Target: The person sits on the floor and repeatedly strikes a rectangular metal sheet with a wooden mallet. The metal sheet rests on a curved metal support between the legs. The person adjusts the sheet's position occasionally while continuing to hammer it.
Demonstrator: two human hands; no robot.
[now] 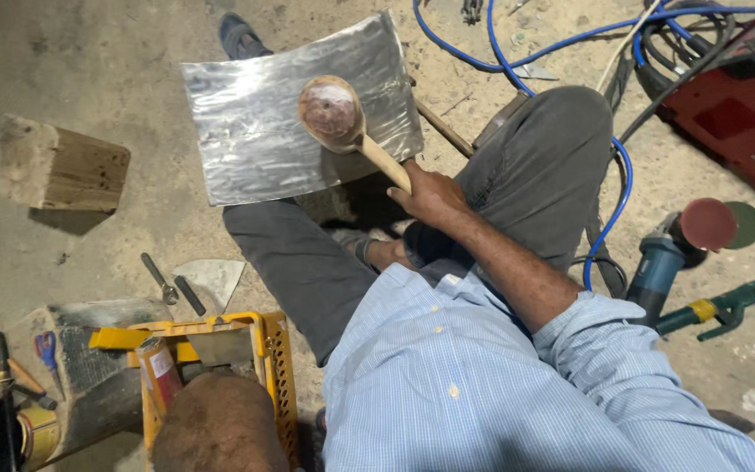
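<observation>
Wooden mallet [334, 112], rounded head worn and reddish, rests on the curved shiny metal sheet [255, 131] across the knees; right hand [430, 194] grips its pale handle. Left hand unseen.

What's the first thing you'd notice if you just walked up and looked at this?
The shiny metal sheet near the top middle, resting over the seated person's legs, catches the eye first. The right hand grips a wooden mallet whose round head is over the sheet. On the right lie a red machine, blue hoses and a grinder; a yellow crate sits at lower left.
</observation>
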